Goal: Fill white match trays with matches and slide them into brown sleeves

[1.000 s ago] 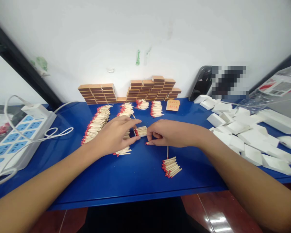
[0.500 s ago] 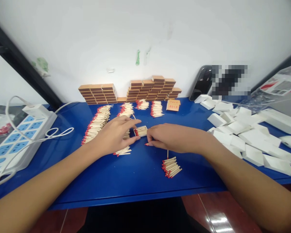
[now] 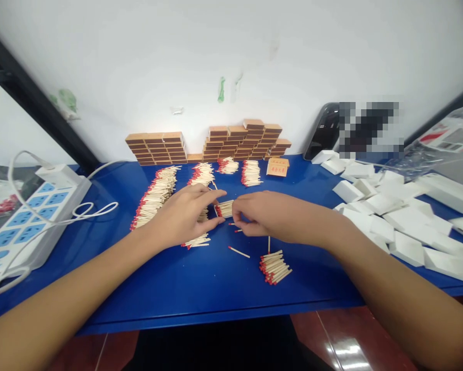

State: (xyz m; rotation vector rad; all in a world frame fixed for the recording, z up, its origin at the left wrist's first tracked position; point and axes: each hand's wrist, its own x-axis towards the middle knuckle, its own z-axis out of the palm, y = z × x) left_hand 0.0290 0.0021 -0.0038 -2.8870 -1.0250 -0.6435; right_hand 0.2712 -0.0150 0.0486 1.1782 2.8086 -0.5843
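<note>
My left hand point(image 3: 185, 214) pinches a small open matchbox tray point(image 3: 224, 208) filled with red-tipped matches, thumb on the near side and fingers on the far side. My right hand point(image 3: 260, 214) is curled with its fingertips at the tray's right end; what it pinches is hidden. A single loose match point(image 3: 239, 252) lies on the blue table point(image 3: 185, 281) just below the hands. A small bundle of matches point(image 3: 274, 267) lies nearer the front edge. Another small pile point(image 3: 195, 240) sits under my left hand.
Long rows of matches point(image 3: 154, 196) and smaller heaps point(image 3: 250, 172) lie behind the hands. Stacked brown matchboxes point(image 3: 216, 144) line the wall. White box sleeves point(image 3: 389, 216) cover the right side. A power strip point(image 3: 30, 216) with cables sits at left.
A single match now lies on the table below the hands, where none lay before. My right hand has shifted slightly toward the tray. The left hand has stayed put.
</note>
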